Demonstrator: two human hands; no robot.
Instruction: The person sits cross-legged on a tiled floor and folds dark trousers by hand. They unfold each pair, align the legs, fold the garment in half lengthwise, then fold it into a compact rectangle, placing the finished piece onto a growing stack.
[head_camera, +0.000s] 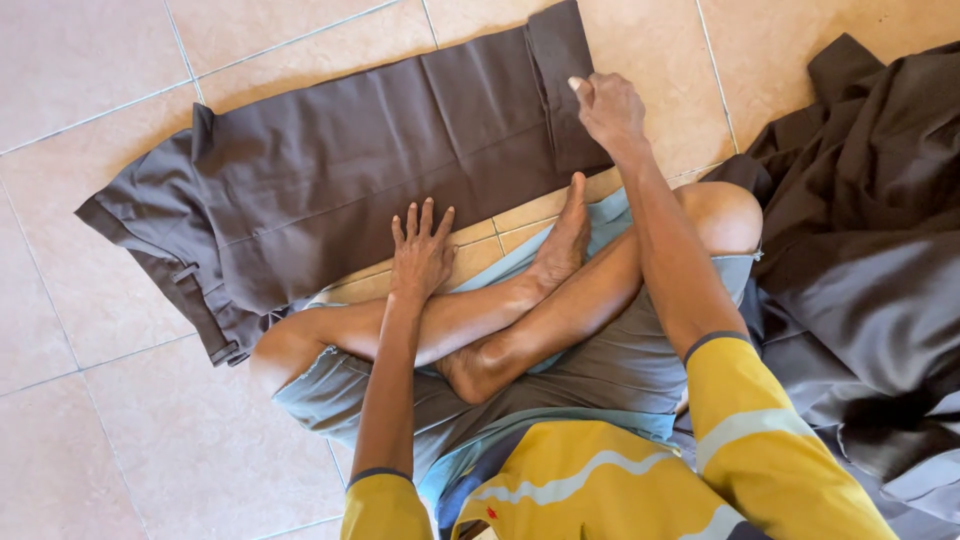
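Head view. A pair of brown trousers is laid flat on the tiled floor, folded lengthwise, with the waistband and belt loops at the left end and the leg hems at the upper right. The cloth runs slantwise from lower left to upper right, directly ahead of the seated person's crossed legs.

The left hand is seen open, fingers spread and straight, pressed palm-down on the near edge of the trousers, about midway along their length. The fingertips rest on the cloth; the heel of the hand lies near the bare tile strip between cloth and shin.

The right hand is seen closed into a loose fist at the hem end of the trousers, with the thumb raised. It is placed on the cloth edge, where a narrow strip is folded over; whether cloth is pinched inside the fist cannot be told.

A bare foot is noted just below the hem end, toes touching or nearly touching the cloth edge.

A heap of dark cloth is recorded on the floor at the right, beside the right knee and apart from the trousers. Yellow sleeves and grey shorts are worn by the person.
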